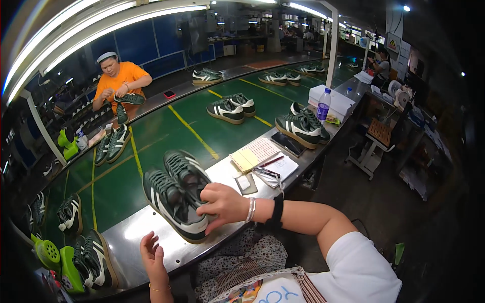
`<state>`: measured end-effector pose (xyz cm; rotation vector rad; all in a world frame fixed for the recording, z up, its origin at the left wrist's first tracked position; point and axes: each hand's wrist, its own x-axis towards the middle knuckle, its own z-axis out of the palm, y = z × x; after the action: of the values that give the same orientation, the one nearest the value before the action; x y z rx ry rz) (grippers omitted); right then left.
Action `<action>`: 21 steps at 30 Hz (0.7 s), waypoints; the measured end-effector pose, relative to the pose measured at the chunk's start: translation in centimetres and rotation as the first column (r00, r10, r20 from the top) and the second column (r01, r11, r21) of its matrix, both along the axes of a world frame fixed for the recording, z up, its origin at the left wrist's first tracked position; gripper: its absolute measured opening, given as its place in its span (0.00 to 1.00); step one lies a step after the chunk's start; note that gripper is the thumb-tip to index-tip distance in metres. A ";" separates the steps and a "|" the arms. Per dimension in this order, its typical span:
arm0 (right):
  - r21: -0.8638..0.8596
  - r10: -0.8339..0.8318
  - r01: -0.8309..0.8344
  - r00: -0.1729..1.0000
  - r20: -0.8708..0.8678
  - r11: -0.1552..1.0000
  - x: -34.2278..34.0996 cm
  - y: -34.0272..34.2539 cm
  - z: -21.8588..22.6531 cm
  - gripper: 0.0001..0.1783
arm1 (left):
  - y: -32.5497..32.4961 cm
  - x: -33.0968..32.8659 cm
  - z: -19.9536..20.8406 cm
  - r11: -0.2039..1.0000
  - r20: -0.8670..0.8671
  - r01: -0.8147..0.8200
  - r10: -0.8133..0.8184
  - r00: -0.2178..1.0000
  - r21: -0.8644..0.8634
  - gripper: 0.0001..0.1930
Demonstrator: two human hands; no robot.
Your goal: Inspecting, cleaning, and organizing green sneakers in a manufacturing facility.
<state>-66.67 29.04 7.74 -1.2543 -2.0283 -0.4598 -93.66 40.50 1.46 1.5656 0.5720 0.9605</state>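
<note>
My right hand point(223, 205) is closed on the heel end of a pair of dark green sneakers with white stripes and tan soles. The nearer sneaker point(169, 204) rests on the metal edge, and the farther sneaker point(186, 169) lies against it, over the green belt. Which of the two heels my fingers pinch is partly hidden. Off the sneakers, my left hand point(154, 258) hangs by the table's front edge, fingers apart and holding nothing.
The green conveyor belt point(189, 113) carries more sneaker pairs point(231, 107). Right along the metal edge lie a notepad point(246, 158), pens point(268, 173), a phone point(289, 143) and a bottle point(323, 104). Opposite, a person in orange point(121, 76) handles shoes. Green device point(70, 270) stands lower left.
</note>
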 end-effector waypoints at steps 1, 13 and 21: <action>-0.044 0.028 -0.027 0.999 0.023 0.999 -0.9 1.3 -1.7 0.26 | 0.9 0.7 0.3 0.992 -0.039 -0.037 0.041 0.998 0.117 0.26; -0.438 -0.097 0.142 0.988 0.123 0.888 -7.2 2.2 -4.2 0.28 | 6.3 5.1 1.3 0.729 -0.421 0.175 0.168 0.891 0.661 0.24; -0.511 0.127 -0.215 0.971 -0.202 0.832 -8.4 4.7 -2.2 0.22 | 8.6 3.4 4.3 0.702 -0.571 0.319 0.152 0.807 0.637 0.21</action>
<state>-75.08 33.73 5.53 -1.3460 -2.1766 0.3114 -90.22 49.07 5.81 2.6392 0.5595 0.6116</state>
